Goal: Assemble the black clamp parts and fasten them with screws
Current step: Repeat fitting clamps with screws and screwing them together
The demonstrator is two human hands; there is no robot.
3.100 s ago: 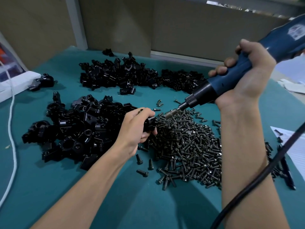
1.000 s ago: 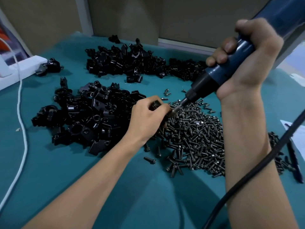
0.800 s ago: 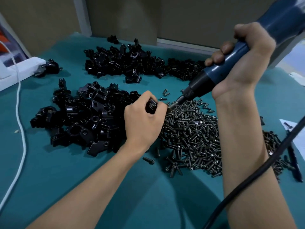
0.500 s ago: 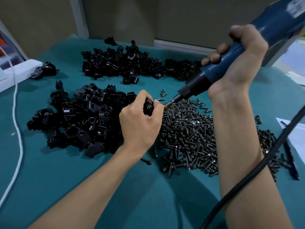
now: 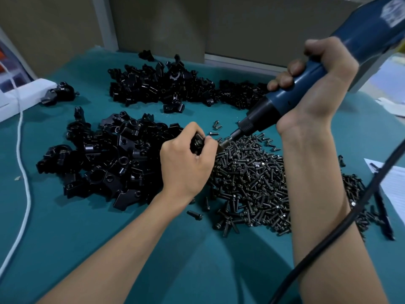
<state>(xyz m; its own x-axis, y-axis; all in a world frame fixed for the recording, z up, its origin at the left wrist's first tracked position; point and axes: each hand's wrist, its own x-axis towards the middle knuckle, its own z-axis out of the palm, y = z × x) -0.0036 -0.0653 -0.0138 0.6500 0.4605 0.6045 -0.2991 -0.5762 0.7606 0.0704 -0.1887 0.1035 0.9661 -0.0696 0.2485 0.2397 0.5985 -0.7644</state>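
Left hand (image 5: 186,165) pinches clamp part (image 5: 196,143) mid-bench; right hand (image 5: 317,84) grips electric screwdriver (image 5: 306,84), bit at it. Part likely rigid, small, slippery (hold by flat sides).

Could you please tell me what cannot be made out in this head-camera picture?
Head view only:
Clamp part: mostly hidden by the curled fingers of the left hand.
Screwdriver bit: its tip disappears behind the left hand.
Blue screwdriver in the right hand: rear cut off by the top-right edge; label blurred.
Paper sheet: cut off by the right edge.
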